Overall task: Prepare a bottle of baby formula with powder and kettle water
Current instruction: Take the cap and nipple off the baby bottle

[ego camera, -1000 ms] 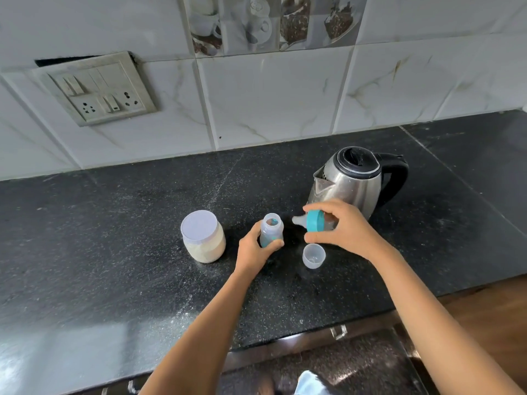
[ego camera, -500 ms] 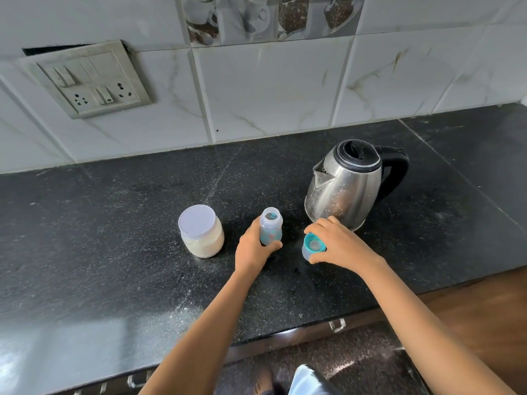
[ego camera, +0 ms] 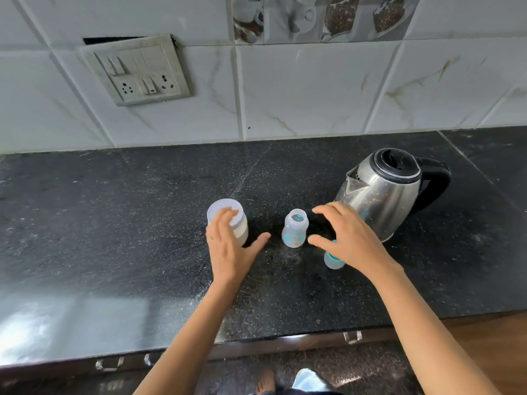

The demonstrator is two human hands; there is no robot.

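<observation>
A small clear baby bottle [ego camera: 295,229] with coloured dots stands open-topped on the black counter [ego camera: 114,223]. To its left is a jar of pale formula powder [ego camera: 228,223] with a white lid. My left hand [ego camera: 231,249] hovers open over that jar, fingers reaching its lid. My right hand [ego camera: 346,238] is open with spread fingers just right of the bottle, holding nothing. Under it lies the teal-ringed nipple cap on the clear cup [ego camera: 332,259], partly hidden. A steel kettle [ego camera: 382,195] with a black handle stands behind on the right.
A switch and socket plate [ego camera: 139,71] sits on the tiled wall at the back left. The counter's front edge [ego camera: 256,343] runs above drawer handles. My feet show on the floor below.
My left hand let go of the bottle and moved left to the powder jar. My right hand released the teal nipple cap onto the clear cup and opened above it.
</observation>
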